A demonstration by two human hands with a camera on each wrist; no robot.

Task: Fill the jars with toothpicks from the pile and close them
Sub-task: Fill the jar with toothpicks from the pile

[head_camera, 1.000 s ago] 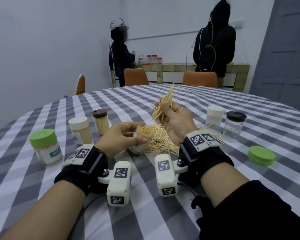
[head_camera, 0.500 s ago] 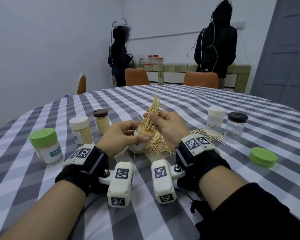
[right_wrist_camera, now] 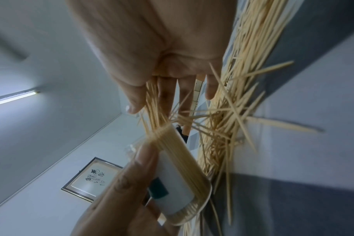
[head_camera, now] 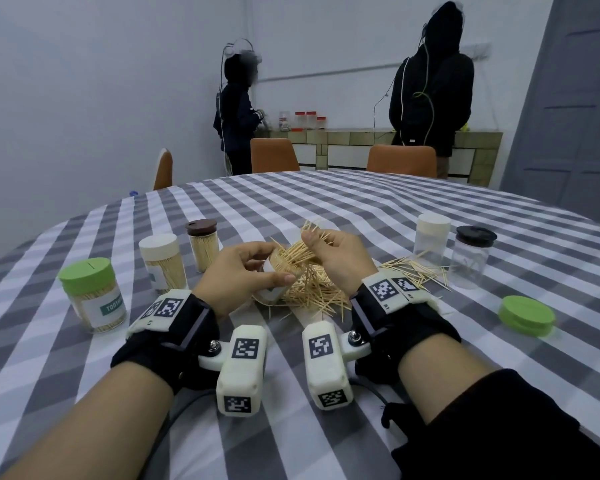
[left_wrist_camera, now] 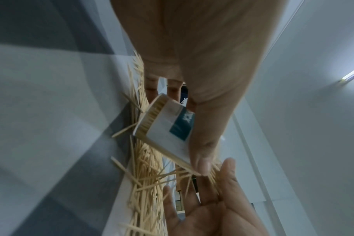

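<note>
Toothpick jars stand along the left of a round table (head_camera: 361, 202) covered in grey-and-white check: a full green-lidded jar (head_camera: 92, 294), then a full white-lidded jar (head_camera: 161, 263), then a slim brown-lidded jar (head_camera: 203, 245). At centre, the left hand (head_camera: 238, 275) grips an open jar (head_camera: 274, 275) (white label, tilted toward the right), fingers and thumb curled round its body; it is packed with toothpicks. Its base sits low by the loose pile of toothpicks (head_camera: 312, 294) spread on the cloth. Just beside it, the right hand (head_camera: 343, 261) pinches a bundle of toothpicks (head_camera: 302, 251) between thumb and fingers, their lower ends at the jar's mouth, several splaying out sideways. Farther right stand a white-lidded clear jar (head_camera: 430, 239) and a black-lidded clear jar (head_camera: 473, 256), both looking almost empty. A loose green lid (head_camera: 527, 315) lies flat near the table's right edge.
</note>
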